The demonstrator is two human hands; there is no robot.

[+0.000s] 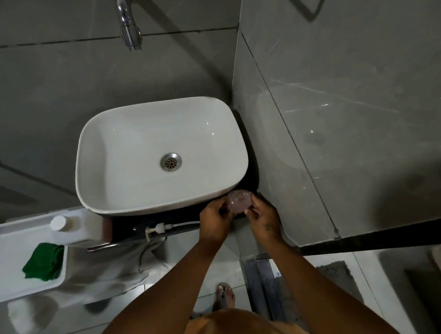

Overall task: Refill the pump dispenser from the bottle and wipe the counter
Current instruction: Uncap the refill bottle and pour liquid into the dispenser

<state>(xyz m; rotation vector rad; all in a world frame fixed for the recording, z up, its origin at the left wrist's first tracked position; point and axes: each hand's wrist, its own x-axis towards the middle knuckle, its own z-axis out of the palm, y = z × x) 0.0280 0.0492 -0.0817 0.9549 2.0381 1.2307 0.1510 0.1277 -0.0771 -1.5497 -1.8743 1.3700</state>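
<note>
Left hand: the left hand (215,221) grips the left side of the dispenser bottle (238,202), fingers curled round it.
Right hand: the right hand (264,216) grips the right side of the same bottle, thumb and fingers pinching it from the near right.
Dispenser bottle: clear, pinkish, seen from above, pump removed; it sits between both hands over the dark counter (125,228), at the near right corner of the basin (161,156). Whether its base touches the counter cannot be told.
Pump: the white pump head (156,230) lies on its side on the counter, left of the left hand, its thin tube (184,224) running right toward that hand. It is apart from the bottle.
Refill bottle: a white bottle with a white cap (78,228) stands at the left end of the counter, near the pump, well apart from the hands.
Cloth: a green cloth (44,262) lies folded in a white tray (5,258), near left, below the refill bottle.
Towel: a grey towel (114,263) hangs from a metal rail (102,246) at the near edge of the counter.
Basin: white, rounded rectangle, metal drain (171,161) in its middle; it stands on the counter against the tiled corner.
Tap: a chrome tap (128,24) projects from the far wall above the basin.
Floor: one foot in a sandal (225,295) shows on the tiles below the arms.
</note>
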